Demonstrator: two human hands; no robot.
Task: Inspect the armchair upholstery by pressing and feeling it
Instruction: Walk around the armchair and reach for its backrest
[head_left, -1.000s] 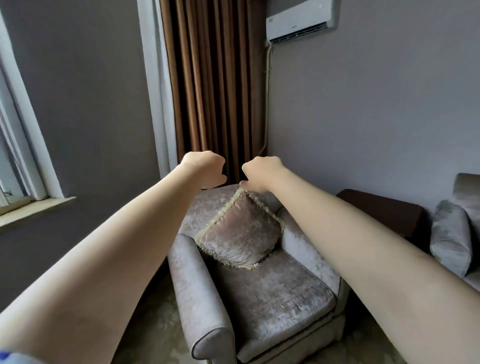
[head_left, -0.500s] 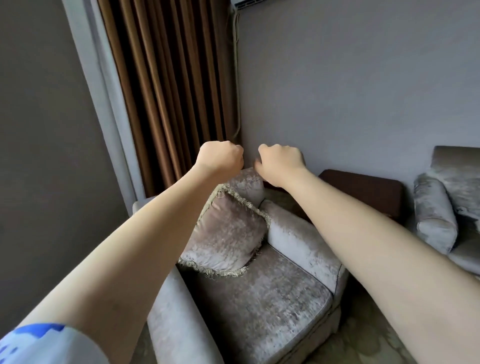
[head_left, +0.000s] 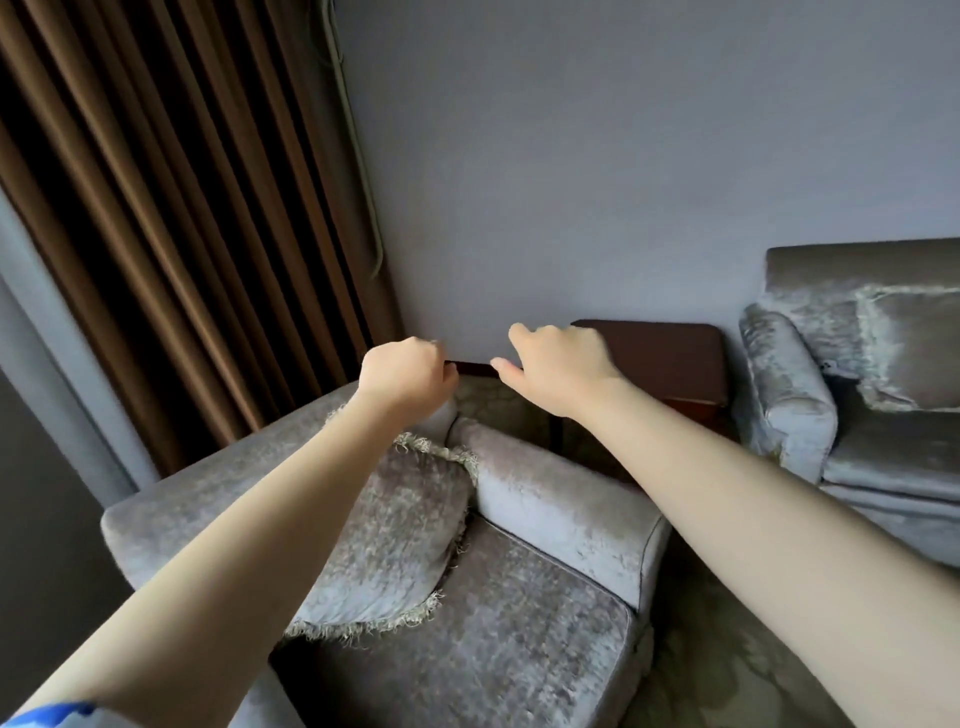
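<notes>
1. Since the earlier frame, the right hand (head_left: 558, 366) has loosened from its fist and holds nothing.
2. Grey velvet armchair (head_left: 493, 639) sits below both arms, seemingly untouched.
3. Left hand (head_left: 408, 376), clenched and empty, hovers over its backrest.
4. Approach step; next, flatten palms and press.

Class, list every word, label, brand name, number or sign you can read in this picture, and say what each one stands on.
No readable text: none on the armchair, the fringed cushion, the curtain, the wall, the side table or the second armchair.
Blue and white sleeve: too little in view to tell whether it bears print.
</notes>
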